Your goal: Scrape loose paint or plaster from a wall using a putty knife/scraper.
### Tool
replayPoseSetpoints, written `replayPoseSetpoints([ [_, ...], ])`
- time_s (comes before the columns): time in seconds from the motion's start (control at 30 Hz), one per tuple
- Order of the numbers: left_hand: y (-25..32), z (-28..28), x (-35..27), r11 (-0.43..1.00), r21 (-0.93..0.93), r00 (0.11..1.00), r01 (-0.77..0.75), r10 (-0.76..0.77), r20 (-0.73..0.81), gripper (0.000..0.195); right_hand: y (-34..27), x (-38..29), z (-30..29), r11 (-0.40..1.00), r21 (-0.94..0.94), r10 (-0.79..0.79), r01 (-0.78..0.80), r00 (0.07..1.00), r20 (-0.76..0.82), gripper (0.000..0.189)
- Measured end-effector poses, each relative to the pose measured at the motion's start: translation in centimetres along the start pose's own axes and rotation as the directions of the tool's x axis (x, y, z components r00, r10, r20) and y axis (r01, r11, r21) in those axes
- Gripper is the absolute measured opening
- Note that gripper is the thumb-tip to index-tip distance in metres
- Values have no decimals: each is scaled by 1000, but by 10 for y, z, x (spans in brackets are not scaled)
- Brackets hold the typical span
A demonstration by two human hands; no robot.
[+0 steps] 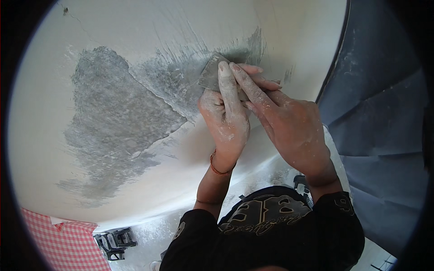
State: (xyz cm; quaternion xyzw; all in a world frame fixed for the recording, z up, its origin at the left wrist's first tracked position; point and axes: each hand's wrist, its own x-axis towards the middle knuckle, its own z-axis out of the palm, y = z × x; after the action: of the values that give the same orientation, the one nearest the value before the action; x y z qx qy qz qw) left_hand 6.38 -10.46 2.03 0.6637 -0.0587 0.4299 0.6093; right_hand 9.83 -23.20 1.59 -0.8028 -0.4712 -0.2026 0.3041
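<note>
Both of my hands hold a flat, thin scraper blade (209, 75) against a pale, smooth surface (288, 40). My left hand (229, 115), with a red beaded bracelet at its wrist, has one digit laid along the blade. My right hand (291, 125) grips from the right, its fingertips close to that digit and others spread behind; the blade's right part is hidden by the fingers. Whitish dust coats both hands. Beneath and left of the blade lies a streaky grey patch (173, 78). A larger, rough grey patch (115, 105) adjoins it across a thin ragged edge.
A dark, creased sheet (379, 135) hangs along the right side. At the lower left are a red-and-white checked cloth (67, 244) and black plastic objects (117, 242) on a white-spattered floor (149, 240). A small chip (65, 11) with a crack marks the surface's upper left.
</note>
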Motion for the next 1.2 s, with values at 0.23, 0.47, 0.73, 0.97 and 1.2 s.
replayPoseSetpoints([
  [0.23, -2, -8, -4, 998, -3, 998, 59, -59, -1, 54, -13, 2, 7, 995, -64, 76, -73, 995, 60, 58],
  [0.47, -6, -11, 1, 998, -60, 999, 31, -30, 20, 53, -10, -3, 22, 999, 9, 45, -45, 997, -60, 58],
  [0.73, -3, -8, 2, 1000, -25, 1000, 12, -12, 17, 52, -14, 3, 14, 997, 20, 77, -76, 996, -35, 60],
  [0.97, 0, -7, 8, 995, -101, 999, -14, 17, 27, 53, -15, 5, 12, 999, -7, 52, -52, 996, -69, 59],
  [1.2, -3, -6, 4, 989, -145, 1000, 3, -1, 9, 53, -16, 8, 11, 999, 13, 48, -46, 992, -121, 57],
])
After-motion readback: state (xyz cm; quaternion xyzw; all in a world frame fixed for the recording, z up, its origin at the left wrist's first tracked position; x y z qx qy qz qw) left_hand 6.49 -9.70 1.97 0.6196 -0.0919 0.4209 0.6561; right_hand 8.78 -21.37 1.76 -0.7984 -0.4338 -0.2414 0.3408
